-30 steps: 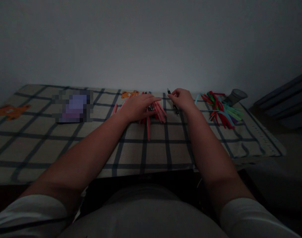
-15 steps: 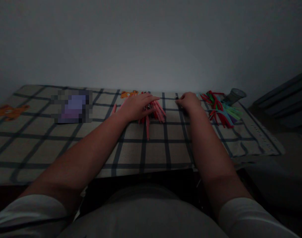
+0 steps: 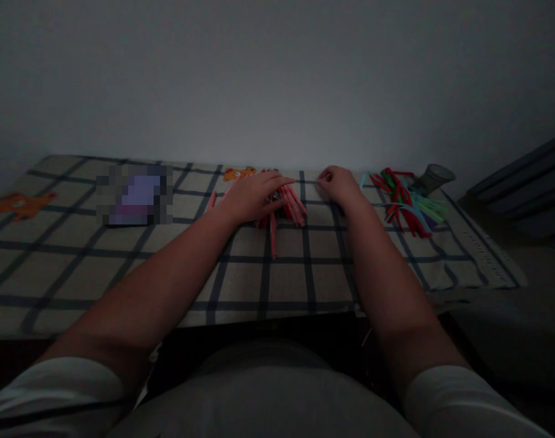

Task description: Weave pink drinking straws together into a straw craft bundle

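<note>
My left hand lies over a bundle of pink and red strips, its fingers stretched out and the thumb apart from them. Strip ends poke out to the right of the hand and towards me, and a small shiny spot shows between thumb and forefinger. The middle of the bundle is hidden under the palm. Just right of it, my right hand is low over the cloth with fingers and thumb drawn into a pinch. Whatever those fingertips hold, if anything, is too small and dark to make out.
Red, green, blue and purple strips lie in a loose pile at the right, beside a tipped grey cup. A pixelated purplish thing lies at the left. A checked cloth covers the table, against a wall.
My right hand has shifted slightly left, towards the bundle; the small dark thing seen earlier at its fingertips no longer shows. The left hand stays on the strips.
</note>
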Demonstrator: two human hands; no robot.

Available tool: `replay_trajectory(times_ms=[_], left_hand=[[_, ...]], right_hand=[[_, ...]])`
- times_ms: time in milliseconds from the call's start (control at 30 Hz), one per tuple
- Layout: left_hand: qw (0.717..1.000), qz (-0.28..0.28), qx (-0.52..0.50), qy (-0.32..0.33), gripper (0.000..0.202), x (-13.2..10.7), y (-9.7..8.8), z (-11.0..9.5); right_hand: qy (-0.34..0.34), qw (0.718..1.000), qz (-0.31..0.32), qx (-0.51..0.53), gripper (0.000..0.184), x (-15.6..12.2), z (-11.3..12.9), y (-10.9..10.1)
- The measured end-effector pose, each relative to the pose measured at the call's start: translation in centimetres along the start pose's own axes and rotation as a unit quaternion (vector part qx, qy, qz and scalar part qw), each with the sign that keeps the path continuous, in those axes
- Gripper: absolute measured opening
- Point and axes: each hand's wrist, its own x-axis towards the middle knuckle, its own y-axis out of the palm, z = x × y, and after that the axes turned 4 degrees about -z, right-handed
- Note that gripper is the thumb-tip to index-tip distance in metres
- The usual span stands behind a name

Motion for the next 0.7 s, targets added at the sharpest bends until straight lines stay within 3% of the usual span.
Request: replay_trajectory(times_ms=[133, 300, 700], left_hand=[[1.0, -0.007, -0.003, 0.002, 0.057, -0.1, 0.0, 0.0], [1.0, -0.009, -0.001, 0.003, 0.056, 0.0, 0.0, 0.0], [1.0, -0.016, -0.011, 0.013, 0.056, 0.0, 0.3, 0.4]], right_hand=[[-0.124, 0.986, 0.073, 0.08, 0.029, -1.1, 2.5, 1.1], [-0.123, 0.983, 0.111, 0.077, 0.038, -1.9, 3.6, 1.3], [-0.115, 0.984, 0.13, 0.049, 0.048, -2.4, 4.1, 1.1]])
